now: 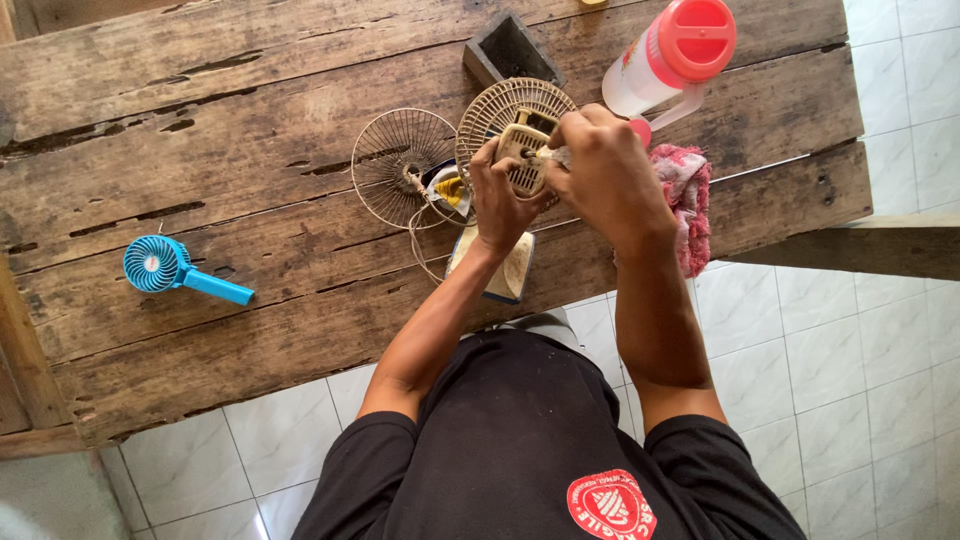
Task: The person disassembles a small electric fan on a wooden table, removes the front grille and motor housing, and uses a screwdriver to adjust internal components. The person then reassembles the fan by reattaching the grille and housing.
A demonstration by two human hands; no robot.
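Note:
My left hand (497, 198) grips a small beige fan body with its round wire grille (503, 108), held tilted over the wooden table (200, 150). My right hand (600, 165) is closed at the grille's centre hub, its fingers pinching something small that I cannot make out. A second, detached wire grille (400, 160) lies flat just left of the hands, with a thin cord and a yellow part beside it. The fan's beige base (505, 270) rests at the table's near edge under my left wrist.
A blue hand-held fan (165, 267) lies at the left. A white bottle with a red lid (672, 55) stands at the back right, a red-and-white cloth (685, 200) beside it. A dark rectangular box (510, 50) sits behind the grille. White floor tiles (850, 350) lie below.

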